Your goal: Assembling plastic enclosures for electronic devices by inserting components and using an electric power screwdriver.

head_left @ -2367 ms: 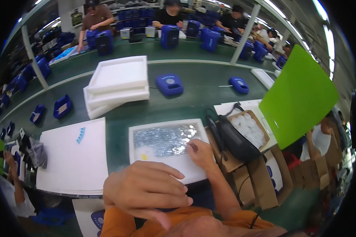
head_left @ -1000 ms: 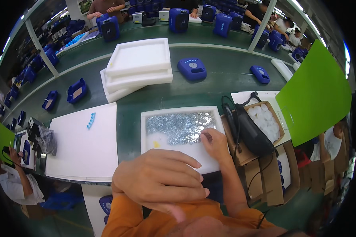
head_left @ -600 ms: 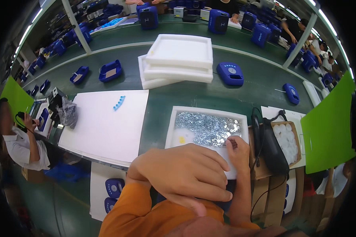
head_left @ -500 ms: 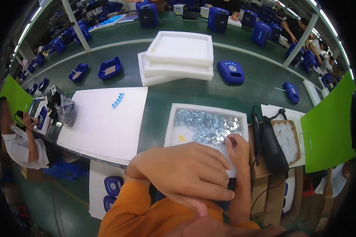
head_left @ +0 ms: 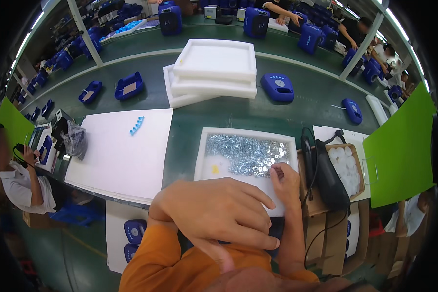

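A white foam tray holds a spread of small shiny metal washers and a few tiny yellow pieces. My right hand reaches over the tray's right side. Its thumb and fingers pinch together at the edge of the washers, and whatever lies between the tips is too small to make out. Closer to me, my left hand hovers palm down across the tray's near edge. Its fingers stretch rightward, slightly bent and apart, with the thumb held away. No object shows in it, though its palm is hidden.
Left of the tray lies a white sheet with a blue toothed strip. To the right are a black pouch and a carton of white round parts. Stacked foam trays and a blue case stand behind. Co-workers sit around.
The whole scene has shifted slightly left in view. Both hands keep nearly the same pose over the tray. At the back, a co-worker's arm has extended toward a blue case.
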The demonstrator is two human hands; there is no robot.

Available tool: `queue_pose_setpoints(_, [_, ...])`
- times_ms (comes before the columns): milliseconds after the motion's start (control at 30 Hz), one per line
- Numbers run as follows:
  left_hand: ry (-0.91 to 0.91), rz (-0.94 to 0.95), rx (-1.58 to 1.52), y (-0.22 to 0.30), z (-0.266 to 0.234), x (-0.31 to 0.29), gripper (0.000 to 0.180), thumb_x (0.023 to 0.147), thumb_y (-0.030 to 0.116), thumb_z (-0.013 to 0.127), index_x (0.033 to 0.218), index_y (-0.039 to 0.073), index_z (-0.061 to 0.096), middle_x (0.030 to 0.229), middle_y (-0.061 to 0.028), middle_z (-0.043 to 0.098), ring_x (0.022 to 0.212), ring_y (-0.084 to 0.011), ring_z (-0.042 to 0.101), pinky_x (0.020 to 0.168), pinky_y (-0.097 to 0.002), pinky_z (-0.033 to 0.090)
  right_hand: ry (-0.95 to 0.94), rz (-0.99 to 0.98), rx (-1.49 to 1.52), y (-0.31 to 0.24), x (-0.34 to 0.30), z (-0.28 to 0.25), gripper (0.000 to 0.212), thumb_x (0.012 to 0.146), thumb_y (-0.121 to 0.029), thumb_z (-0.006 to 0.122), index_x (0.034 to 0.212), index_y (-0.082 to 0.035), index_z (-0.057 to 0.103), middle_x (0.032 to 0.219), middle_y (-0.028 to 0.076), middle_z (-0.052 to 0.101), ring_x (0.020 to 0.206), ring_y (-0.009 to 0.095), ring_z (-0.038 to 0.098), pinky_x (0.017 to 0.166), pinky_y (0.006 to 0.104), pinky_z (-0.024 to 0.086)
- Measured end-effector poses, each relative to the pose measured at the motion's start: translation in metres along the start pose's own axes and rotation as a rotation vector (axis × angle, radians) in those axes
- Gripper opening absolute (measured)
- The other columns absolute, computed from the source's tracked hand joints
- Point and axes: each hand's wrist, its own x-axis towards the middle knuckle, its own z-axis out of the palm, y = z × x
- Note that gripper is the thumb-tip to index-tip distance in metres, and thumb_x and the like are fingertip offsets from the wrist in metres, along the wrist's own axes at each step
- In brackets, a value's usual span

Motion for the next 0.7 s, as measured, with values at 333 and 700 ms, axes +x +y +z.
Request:
queue_pose_setpoints(333, [0.034, 0.004, 0.027, 0.0007, 0.0032, -0.0004, 0.075, 0.118, 0.063, 0.053, 0.129, -0.005, 0.082, 0.115, -0.0187, 0.083, 0.106, -0.0341, 0.083, 0.107, -0.0533, 0.063, 0.017, 0.000, -0.009, 0.0018, -0.0015, 0.0015, 0.007, 0.102, -0.004, 0.080, 0.106, 0.000, 0.078, 0.093, 0.012, 0.080, 0.078, 0.024, 0.079, 0.072, 0.0350, 0.063])
queue_pose_setpoints(700, [0.043, -0.003, 0.045, 0.0075, 0.0012, -0.0009, 0.071, 0.116, 0.061, 0.059, 0.129, -0.005, 0.082, 0.115, -0.0188, 0.083, 0.105, -0.0348, 0.082, 0.108, -0.0532, 0.062, 0.011, -0.007, 0.000, 0.0039, -0.0045, 0.0028, 0.008, 0.103, -0.006, 0.080, 0.107, 0.001, 0.078, 0.091, 0.013, 0.080, 0.076, 0.023, 0.079, 0.072, 0.0351, 0.063])
